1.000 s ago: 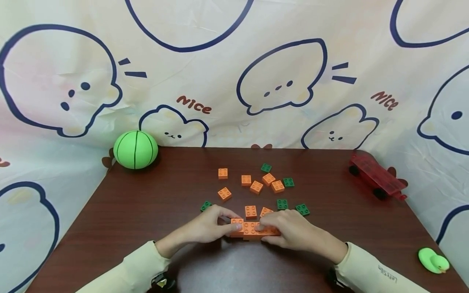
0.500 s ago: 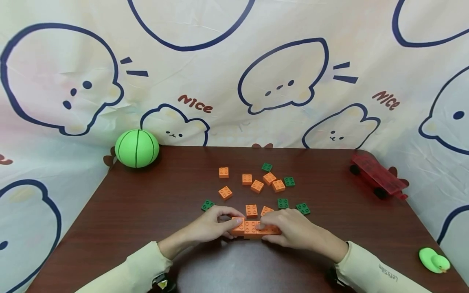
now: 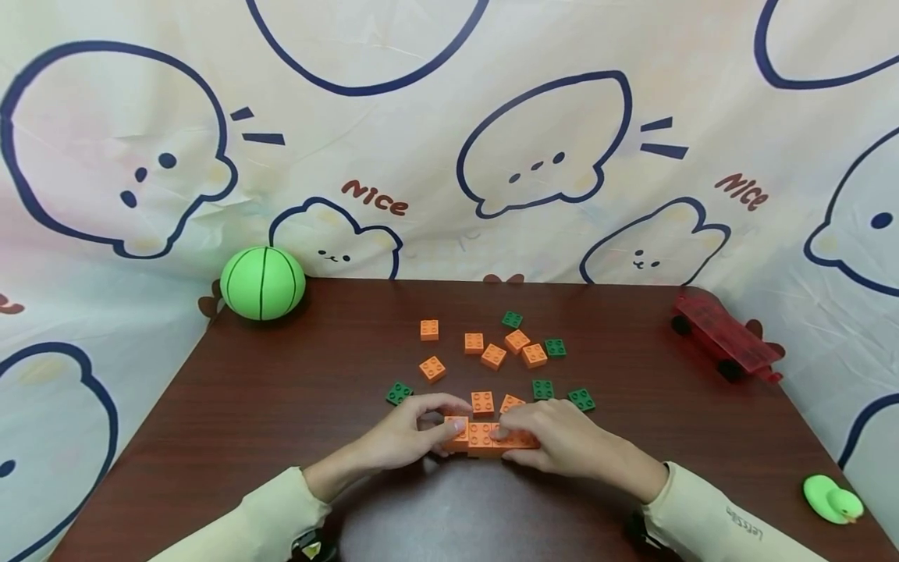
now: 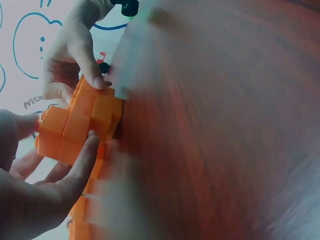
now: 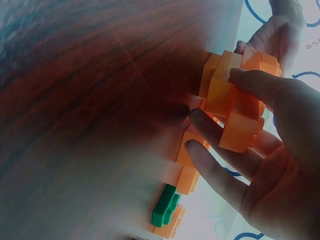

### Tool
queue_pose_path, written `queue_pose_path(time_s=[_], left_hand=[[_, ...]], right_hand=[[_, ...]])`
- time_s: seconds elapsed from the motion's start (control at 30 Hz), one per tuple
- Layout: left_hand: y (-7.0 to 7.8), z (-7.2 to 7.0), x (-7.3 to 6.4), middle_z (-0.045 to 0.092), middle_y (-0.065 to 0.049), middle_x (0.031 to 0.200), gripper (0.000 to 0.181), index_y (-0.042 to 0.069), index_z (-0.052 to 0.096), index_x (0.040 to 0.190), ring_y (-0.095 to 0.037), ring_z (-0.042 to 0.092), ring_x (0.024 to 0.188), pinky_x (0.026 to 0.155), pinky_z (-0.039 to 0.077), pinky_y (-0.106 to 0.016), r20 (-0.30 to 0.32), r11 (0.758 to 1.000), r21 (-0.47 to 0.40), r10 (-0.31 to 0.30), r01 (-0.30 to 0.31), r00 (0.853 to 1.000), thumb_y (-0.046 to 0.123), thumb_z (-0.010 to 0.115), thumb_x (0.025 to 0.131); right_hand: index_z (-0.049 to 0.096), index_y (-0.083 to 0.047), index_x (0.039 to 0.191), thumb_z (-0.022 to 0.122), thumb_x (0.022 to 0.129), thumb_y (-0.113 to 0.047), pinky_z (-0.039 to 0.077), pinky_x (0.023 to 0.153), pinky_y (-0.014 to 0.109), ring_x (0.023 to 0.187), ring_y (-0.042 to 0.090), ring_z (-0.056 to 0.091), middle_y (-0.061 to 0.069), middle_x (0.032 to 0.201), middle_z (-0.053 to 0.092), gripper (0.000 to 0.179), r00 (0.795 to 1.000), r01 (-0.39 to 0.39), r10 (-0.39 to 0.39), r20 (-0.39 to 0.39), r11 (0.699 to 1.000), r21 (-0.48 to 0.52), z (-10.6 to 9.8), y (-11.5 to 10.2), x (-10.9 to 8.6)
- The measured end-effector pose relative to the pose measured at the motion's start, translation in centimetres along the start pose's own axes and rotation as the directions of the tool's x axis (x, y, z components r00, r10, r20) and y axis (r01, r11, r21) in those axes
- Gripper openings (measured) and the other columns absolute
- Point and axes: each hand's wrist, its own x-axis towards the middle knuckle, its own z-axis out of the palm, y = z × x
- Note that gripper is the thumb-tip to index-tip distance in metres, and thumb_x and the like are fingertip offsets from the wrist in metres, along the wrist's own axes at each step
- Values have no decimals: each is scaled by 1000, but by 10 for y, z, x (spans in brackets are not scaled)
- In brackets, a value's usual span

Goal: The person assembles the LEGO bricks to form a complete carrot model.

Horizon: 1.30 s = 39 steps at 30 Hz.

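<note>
Several orange toy building bricks joined into a stepped block [image 3: 481, 437] are between my two hands near the middle of the table. My left hand [image 3: 407, 433] grips the block's left end, its thumb on the end brick. In the left wrist view, fingers of that hand [image 4: 35, 195] are spread around the orange bricks [image 4: 77, 122]. My right hand [image 3: 562, 441] grips the other end. The right wrist view shows the right thumb [image 5: 255, 82] against the block's side, with two fingers [image 5: 215, 170] below it. Parts of the block are hidden behind the fingers.
Loose orange bricks [image 3: 482, 403] and green bricks [image 3: 543, 390] lie scattered beyond the hands. A green ball [image 3: 263, 283] stands at the back left, a red toy car [image 3: 726, 336] at the right edge, and a green toy duck [image 3: 832, 499] at the front right.
My left thumb has shifted slightly upward on the left end brick. The right hand keeps its grip, and the loose bricks lie as before.
</note>
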Motion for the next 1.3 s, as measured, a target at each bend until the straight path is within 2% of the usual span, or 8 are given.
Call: queue_pose_path(time_s=[0.17,0.27,0.43,0.67,0.8,0.97,1.17,1.3], left_hand=[[-4,-1,-3,57,-20,143,43,3,60,139,-33,74,100,80,63,-45,40,995,-101,1,3,999,20,69,100],[-6,-1,-5,58,-20,143,44,3,61,139,-36,74,99,81,63,-43,37,991,-133,-5,10,999,17,71,98],[-7,3,-8,58,-23,142,44,0,62,138,-36,74,97,82,62,-32,-8,994,-107,28,-29,1000,16,72,98],[-6,7,-5,58,-23,139,42,-1,63,136,-39,73,93,81,62,-35,-32,994,-81,69,-72,997,12,72,97],[-6,4,-3,61,-21,136,43,1,63,136,-33,75,91,82,63,-37,-11,995,-72,62,-63,998,16,72,97],[-8,0,-5,64,-20,135,45,2,62,139,-21,74,94,83,61,-33,3,995,-96,23,-23,1000,22,70,100],[-9,1,-4,69,-21,122,42,2,62,138,-23,72,94,81,60,-32,14,997,-74,13,-12,1000,21,68,101],[-6,2,-2,66,-22,127,41,3,61,138,-25,70,90,79,60,-33,12,998,-33,44,-44,999,20,67,101]], right_hand=[[72,-31,104,79,92,-28,46,64,15,82,-6,60,-16,104,74,15,1000,-8,8,6,1000,5,0,1,-1],[72,-31,106,79,92,-29,47,65,15,84,-6,61,-16,105,74,15,1000,-10,10,9,1000,5,1,0,0],[72,-31,106,79,92,-29,45,63,14,81,-6,60,-17,103,74,16,1000,-6,6,4,1000,3,1,-1,1],[70,-31,100,80,92,-28,45,63,14,81,-6,59,-17,102,74,13,1000,-13,13,7,1000,-10,-3,0,0],[71,-30,101,80,91,-28,48,65,16,84,-5,62,-16,103,75,14,1000,-10,10,5,1000,-17,-4,0,0],[70,-31,103,79,92,-30,51,68,17,89,-5,64,-16,106,75,13,1000,1,-1,7,1000,-17,-3,0,2],[70,-31,102,79,92,-29,49,67,16,87,-5,63,-16,105,75,13,1000,-5,5,10,1000,3,-1,1,1],[71,-31,103,80,92,-29,50,68,16,88,-4,65,-16,105,75,14,1000,7,-7,0,1000,2,-2,3,0]])
